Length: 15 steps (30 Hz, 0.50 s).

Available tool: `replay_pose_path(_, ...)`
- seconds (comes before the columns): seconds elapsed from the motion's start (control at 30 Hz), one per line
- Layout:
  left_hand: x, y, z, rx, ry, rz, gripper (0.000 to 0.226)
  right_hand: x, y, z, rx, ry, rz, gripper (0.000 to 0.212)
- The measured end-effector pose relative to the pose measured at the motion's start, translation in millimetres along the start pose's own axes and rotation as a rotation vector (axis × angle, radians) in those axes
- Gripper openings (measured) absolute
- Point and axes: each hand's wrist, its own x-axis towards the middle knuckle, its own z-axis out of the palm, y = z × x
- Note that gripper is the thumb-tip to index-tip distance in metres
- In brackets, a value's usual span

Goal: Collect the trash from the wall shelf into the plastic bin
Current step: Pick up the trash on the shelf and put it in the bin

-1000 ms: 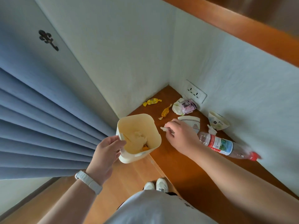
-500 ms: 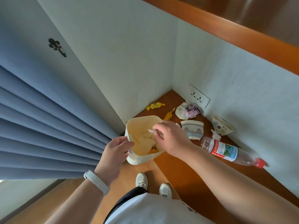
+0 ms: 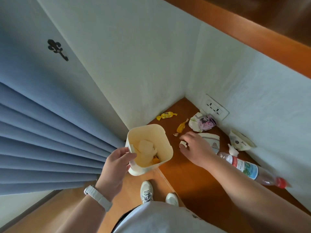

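Observation:
My left hand (image 3: 116, 163) grips the near rim of a cream plastic bin (image 3: 165, 140), held at the left edge of the brown wall shelf (image 3: 186, 175). Crumpled paper and an orange scrap lie inside it. My right hand (image 3: 198, 148) hovers over the shelf just right of the bin, fingers apart, with a small white scrap (image 3: 182, 143) at its fingertips. Further back lie a yellow candy wrapper (image 3: 166, 116), an orange wrapper (image 3: 180, 127) and a purple-printed wrapper (image 3: 204, 122). My hand partly hides a crushed paper cup (image 3: 212, 140).
Another crushed cup (image 3: 242, 141), a white scrap (image 3: 233, 150) and a plastic bottle with a red cap (image 3: 249, 169) lie along the right wall. A wall socket (image 3: 215, 107) sits in the corner. Blue curtains (image 3: 42, 140) hang on the left. My shoes (image 3: 147, 190) are below.
My right hand carried a small white piece over the bin, then came back out to the shelf with its fingers spread. The bin stayed in my left hand.

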Motion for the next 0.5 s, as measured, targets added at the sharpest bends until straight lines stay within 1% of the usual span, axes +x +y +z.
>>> replay_pose_path(0.07, 3.5, -2.1, -1.8, -0.007, -0.001, -0.014, 0.016, 1.2, 16.9, 13.8, -0.062, -0.102, 0.090, 0.035)
replay_pose_path(0.13, 6.4, -4.0, -2.9, -0.011, -0.001, -0.031, 0.017, 3.6, 27.8, 25.7, -0.124, -0.159, 0.133, 0.037)
replay_pose_path(0.27, 11.5, -4.8, -4.1, -0.006, -0.006, -0.041, 0.017, 11.6, 33.8, 43.9, -0.207, -0.196, 0.152, 0.038)
replay_pose_path(0.4, 15.2, -1.7, -6.1, 0.003, -0.004, -0.039, 0.021, 17.0, 31.7, 56.8, -0.260, -0.200, 0.178, 0.029)
replay_pose_path(0.5, 18.0, -0.9, -8.9, 0.021, 0.000, -0.027, 0.024, 19.9, 31.7, 62.7, -0.257, -0.214, 0.175, 0.027)
